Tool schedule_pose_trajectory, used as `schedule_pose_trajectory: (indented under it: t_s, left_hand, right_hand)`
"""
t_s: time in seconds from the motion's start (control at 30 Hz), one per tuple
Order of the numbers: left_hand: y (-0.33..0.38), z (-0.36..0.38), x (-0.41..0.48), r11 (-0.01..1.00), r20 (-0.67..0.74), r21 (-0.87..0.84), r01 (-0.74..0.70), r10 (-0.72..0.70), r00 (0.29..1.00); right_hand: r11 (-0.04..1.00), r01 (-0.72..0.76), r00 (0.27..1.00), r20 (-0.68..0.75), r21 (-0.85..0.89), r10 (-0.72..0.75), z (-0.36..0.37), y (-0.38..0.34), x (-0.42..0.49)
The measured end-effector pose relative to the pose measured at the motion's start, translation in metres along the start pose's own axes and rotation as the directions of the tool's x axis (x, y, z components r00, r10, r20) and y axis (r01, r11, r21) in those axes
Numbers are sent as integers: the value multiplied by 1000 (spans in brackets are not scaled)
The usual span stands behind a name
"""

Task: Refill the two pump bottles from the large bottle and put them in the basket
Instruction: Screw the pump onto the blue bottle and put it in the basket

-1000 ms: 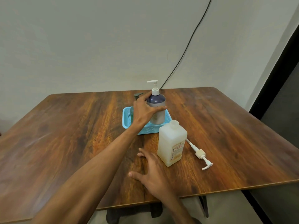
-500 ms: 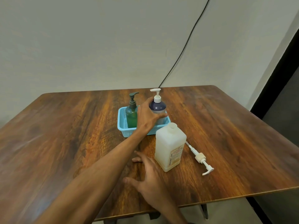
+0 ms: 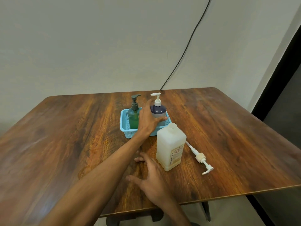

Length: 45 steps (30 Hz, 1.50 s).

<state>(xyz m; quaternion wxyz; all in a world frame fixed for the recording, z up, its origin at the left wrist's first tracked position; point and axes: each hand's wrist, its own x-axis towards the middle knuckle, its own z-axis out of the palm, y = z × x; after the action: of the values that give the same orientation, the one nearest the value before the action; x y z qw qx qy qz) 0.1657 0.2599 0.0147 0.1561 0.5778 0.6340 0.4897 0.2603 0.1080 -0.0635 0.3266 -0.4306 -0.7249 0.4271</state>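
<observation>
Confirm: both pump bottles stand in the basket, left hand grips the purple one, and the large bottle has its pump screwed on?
Wrong on the pump. In the head view the large bottle has an open neck; its pump lies loose on the table beside it. The green bottle and purple bottle do stand in the basket, the left hand gripping the purple one.

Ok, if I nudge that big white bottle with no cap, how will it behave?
The large bottle stands upright with an open neck, so tipping would probably spill. Flat sides suggest it slides rather than rolls. Tall for its base, a high push may topple it.
</observation>
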Motion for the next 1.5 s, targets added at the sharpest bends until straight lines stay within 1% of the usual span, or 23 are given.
schedule_pose_trajectory:
  t_s: [0.13, 0.23, 0.33, 0.43, 0.53, 0.6, 0.7, 0.77, 0.83, 0.9, 0.97, 1.03, 1.1, 1.13, 1.2, 1.3, 1.4, 1.5]
  left_hand:
    - [5, -25, -14, 999, -7, 36, -23, 23, 1000]
    - [10, -51, -29, 999, -26, 33, -41, 41, 999]
    - [16, -78, -43, 998, -94, 20, -67, 69, 993]
    - [24, -102, -50, 997, -157, 11, -74, 74, 985]
    - [27, -121, -47, 997, -193, -67, -34, 20, 981]
    - [25, -129, -41, 993, -211, -114, 11, -35, 977]
    - [12, -130, -30, 991, -199, -85, 101, -116, 973]
    - [-2, -125, -23, 983, -178, -36, 183, -186, 966]
    - [-17, -117, -17, 964, -147, 0, 266, -263, 953]
    - [-30, -109, -11, 940, -105, 44, 338, -332, 938]
    - [-40, -102, -4, 910, -61, 98, 402, -398, 915]
    - [-50, -97, 4, 885, -18, 150, 440, -443, 897]
    - [-58, -94, 11, 879, 14, 181, 441, -451, 892]
    - [-61, -94, 13, 881, 15, 192, 433, -444, 896]
    - [-65, -94, 17, 891, -6, 195, 410, -417, 909]
    - [-70, -96, 26, 898, -37, 198, 393, -394, 918]
    - [-73, -97, 38, 895, -37, 213, 391, -392, 919]
    - [-76, -96, 54, 901, -26, 215, 378, -381, 924]
  right_hand:
    - [997, 42, 996, -80, 68, -36, -5, -11, -5]
    - [985, 131, 984, -133, 111, -116, -19, -32, -13]
    - [956, 260, 951, -208, 135, -229, -45, -68, -15]
    - [920, 377, 902, -270, 110, -337, -79, -110, -6]
    - [902, 410, 885, -296, 135, -359, -110, -137, 13]
    - [921, 364, 903, -296, 139, -312, -128, -143, 35]
    - [965, 223, 944, -279, 135, -179, -148, -127, 80]
    - [988, 127, 963, -250, 91, -101, -155, -101, 112]
    - [1000, 19, 973, -231, 4, -17, -159, -69, 140]
    - [984, -117, 977, -194, -137, 90, -161, -42, 162]
    - [930, -240, 968, -140, -278, 208, -161, -21, 179]
    - [889, -322, 946, -75, -326, 315, -160, -9, 189]
    - [882, -363, 926, -14, -300, 377, -158, -2, 197]
    - [890, -374, 920, 18, -261, 392, -155, -1, 200]
    - [905, -375, 920, 42, -200, 390, -151, 1, 202]
    - [916, -351, 934, -9, -195, 356, -146, 5, 212]
    - [916, -352, 935, -31, -193, 353, -144, 6, 224]
    - [906, -331, 943, -66, -263, 325, -145, 4, 238]
